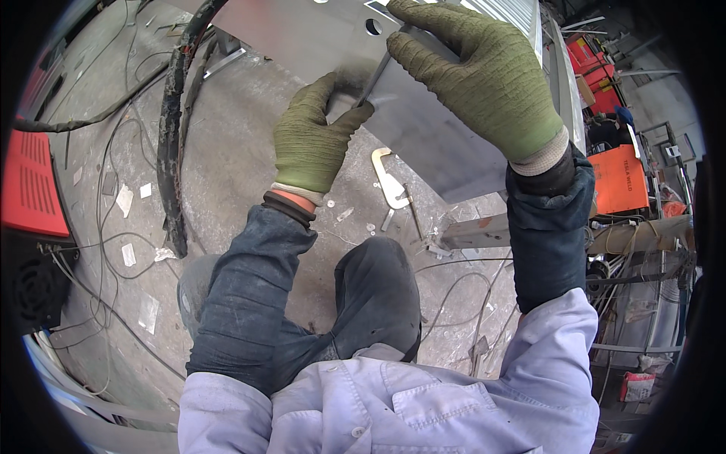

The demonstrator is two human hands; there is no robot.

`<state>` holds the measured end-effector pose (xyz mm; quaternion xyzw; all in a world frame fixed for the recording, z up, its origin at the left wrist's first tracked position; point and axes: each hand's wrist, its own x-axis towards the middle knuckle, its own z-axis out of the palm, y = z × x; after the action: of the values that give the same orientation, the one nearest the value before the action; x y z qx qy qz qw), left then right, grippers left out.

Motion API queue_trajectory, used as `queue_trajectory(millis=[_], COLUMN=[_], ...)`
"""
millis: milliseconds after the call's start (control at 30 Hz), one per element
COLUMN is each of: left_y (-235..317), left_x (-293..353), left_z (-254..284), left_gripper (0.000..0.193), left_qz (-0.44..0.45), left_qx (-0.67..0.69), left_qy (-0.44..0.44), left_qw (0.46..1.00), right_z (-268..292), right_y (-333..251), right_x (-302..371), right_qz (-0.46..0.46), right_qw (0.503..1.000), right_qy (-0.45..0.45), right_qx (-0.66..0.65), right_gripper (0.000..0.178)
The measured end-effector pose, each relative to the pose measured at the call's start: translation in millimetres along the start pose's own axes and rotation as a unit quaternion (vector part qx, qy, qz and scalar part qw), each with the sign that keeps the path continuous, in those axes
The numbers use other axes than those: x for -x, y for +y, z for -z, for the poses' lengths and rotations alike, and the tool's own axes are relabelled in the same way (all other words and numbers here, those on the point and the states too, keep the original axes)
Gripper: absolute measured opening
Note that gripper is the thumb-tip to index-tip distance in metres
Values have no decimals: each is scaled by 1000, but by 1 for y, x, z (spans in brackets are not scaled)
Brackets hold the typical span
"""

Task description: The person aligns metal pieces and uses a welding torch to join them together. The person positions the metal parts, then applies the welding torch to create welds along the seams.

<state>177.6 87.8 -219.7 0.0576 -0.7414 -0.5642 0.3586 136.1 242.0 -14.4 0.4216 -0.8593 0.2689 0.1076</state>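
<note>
Both my hands wear green knit gloves. My left hand (pixel 311 136) pinches the lower end of a thin metal rod (pixel 376 76) against a grey sheet-metal plate (pixel 423 132) raised in front of me. My right hand (pixel 484 72) lies spread over the plate's upper part, its fingertips at the rod's top end. A round hole (pixel 373 26) shows in the plate just left of my right fingers. The plate's far side is hidden.
A thick black cable (pixel 172 129) runs down the concrete floor at left beside a red machine (pixel 30 181). A metal clamp (pixel 389 181) and a metal bar (pixel 476 231) lie on the floor below the plate. An orange machine (pixel 620 178) and metal racks stand at right.
</note>
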Motion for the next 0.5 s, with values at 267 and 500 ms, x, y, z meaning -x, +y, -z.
queue_trajectory(millis=[267, 500], left_y=[9, -1], left_x=[1, 1], left_z=[1, -1], left_gripper=[43, 50], left_qz=[17, 12], left_qx=[-11, -5], left_qy=[-10, -9], left_qw=[1000, 1000], right_z=[-1, 3], right_y=[12, -8], right_x=[-2, -1], right_qz=[32, 13], right_qw=[999, 1000], right_qy=[-1, 4], right_qx=[-2, 4], right_gripper=[38, 33])
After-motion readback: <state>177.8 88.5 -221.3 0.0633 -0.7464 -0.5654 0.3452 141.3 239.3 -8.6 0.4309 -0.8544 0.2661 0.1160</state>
